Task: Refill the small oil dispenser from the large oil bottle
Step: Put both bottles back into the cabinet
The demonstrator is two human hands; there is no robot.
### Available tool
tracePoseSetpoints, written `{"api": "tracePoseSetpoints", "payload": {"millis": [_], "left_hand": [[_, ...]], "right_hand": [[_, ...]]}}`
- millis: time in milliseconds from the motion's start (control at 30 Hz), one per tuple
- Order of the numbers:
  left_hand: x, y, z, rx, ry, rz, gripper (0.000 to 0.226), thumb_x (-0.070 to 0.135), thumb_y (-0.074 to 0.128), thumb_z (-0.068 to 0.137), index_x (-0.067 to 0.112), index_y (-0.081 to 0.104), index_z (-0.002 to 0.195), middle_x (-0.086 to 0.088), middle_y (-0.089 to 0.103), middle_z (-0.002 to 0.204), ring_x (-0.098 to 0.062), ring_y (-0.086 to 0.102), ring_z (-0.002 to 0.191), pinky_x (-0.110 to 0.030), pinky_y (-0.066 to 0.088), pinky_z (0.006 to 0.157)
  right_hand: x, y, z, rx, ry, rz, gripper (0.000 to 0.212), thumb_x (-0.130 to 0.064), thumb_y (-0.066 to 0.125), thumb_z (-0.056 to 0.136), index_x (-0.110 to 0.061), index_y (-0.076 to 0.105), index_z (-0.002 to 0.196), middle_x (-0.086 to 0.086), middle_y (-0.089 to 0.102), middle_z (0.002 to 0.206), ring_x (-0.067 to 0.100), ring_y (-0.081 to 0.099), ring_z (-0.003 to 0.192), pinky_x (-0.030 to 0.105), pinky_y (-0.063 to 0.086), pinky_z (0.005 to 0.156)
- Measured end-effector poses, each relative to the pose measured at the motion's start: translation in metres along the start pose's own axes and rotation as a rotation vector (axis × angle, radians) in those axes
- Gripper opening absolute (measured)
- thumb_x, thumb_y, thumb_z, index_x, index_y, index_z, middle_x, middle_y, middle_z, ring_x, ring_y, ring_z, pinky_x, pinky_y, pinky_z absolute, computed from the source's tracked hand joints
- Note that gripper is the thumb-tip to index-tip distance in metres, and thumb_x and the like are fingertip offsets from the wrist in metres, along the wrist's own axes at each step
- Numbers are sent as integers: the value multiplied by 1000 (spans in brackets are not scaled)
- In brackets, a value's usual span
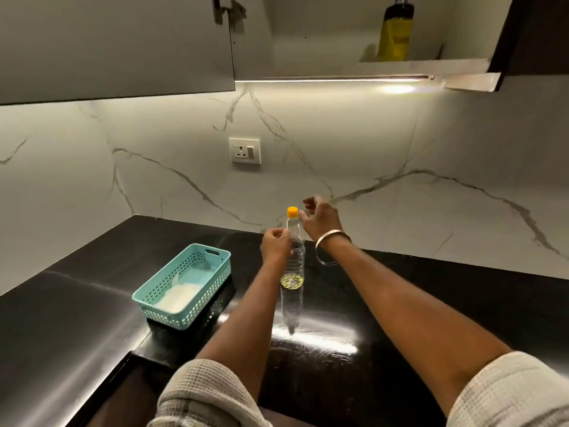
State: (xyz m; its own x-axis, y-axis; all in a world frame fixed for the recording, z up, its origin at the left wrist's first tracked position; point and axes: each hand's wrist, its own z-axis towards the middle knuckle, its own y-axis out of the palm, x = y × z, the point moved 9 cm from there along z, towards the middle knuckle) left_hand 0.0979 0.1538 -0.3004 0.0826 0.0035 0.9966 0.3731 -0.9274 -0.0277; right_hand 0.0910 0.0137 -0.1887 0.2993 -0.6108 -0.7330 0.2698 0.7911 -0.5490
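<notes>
Oil dispenser (293, 260): clear ribbed plastic bottle, upright on the black glossy table (400, 303), near its back edge and roughly midway along it. We note an orange screw cap (292, 212) on top. Contents: a thin layer of yellow oil at the very bottom; the rest of the body is see-through and looks empty.

Left hand (275, 245): fingers curled in, pressed against the bottle's upper body just below the shoulder; we read it as steadying the bottle, though we cannot tell how firm the grip is.

Right hand (320, 218): beside the cap, fingers loosely bent and apart, thumb tip close to the neck; we cannot tell whether it touches. A metal bangle (331, 246) sits on that wrist.

Basket (183, 286): turquoise, perforated, rectangular, on the table left of the bottle and well apart from it. Contents: something white lying in the bottom; we cannot say what.

Large oil bottle (396, 32): dark cap, yellow contents, upright on the shelf (431, 64) of the open wall cabinet, toward its right end.
</notes>
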Motion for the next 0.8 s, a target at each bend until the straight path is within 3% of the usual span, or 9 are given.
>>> {"api": "tracePoseSetpoints", "payload": {"millis": [100,300,433,567,700,800], "left_hand": [[-50,0,15,-27,-144,-52,20,22,55,92,8,61,105,-17,65,109,-20,62,82,-31,55,58],[-121,9,33,-95,-420,-216,27,23,44,101,10,53,79,-8,59,83,-20,60,73,-36,55,70],[-166,14,48,-116,-562,-245,24,28,40,103,7,52,106,-10,58,89,-24,59,79,-39,52,72],[-201,18,66,-125,-630,-243,42,33,36,104,0,48,126,-14,54,100,-30,57,93,-39,54,69],[-219,20,80,-119,-648,-244,44,34,35,104,-1,47,127,-17,55,106,-30,58,93,-37,55,67],[-225,21,89,-117,-626,-245,44,33,36,104,0,45,131,-16,57,106,-29,62,90,-34,55,65]], "right_hand": [[33,34,-5,-51,48,-21,29,-13,63,87,-2,59,113,17,64,112,29,61,103,36,49,92],[104,84,-6,-71,227,-7,33,-14,68,83,-4,56,113,16,58,114,27,57,103,28,44,87],[152,117,-4,-88,357,-3,70,-22,78,74,-5,41,131,16,43,132,29,47,120,36,42,101],[193,153,-4,-145,456,9,100,-28,85,64,-10,26,142,16,33,142,32,34,133,45,34,110],[210,182,-4,-143,469,94,110,-24,90,54,-14,25,142,13,36,140,31,36,131,46,35,109],[213,195,-2,-90,441,189,103,-17,91,52,-18,28,135,9,45,133,26,47,122,41,41,104]]}}
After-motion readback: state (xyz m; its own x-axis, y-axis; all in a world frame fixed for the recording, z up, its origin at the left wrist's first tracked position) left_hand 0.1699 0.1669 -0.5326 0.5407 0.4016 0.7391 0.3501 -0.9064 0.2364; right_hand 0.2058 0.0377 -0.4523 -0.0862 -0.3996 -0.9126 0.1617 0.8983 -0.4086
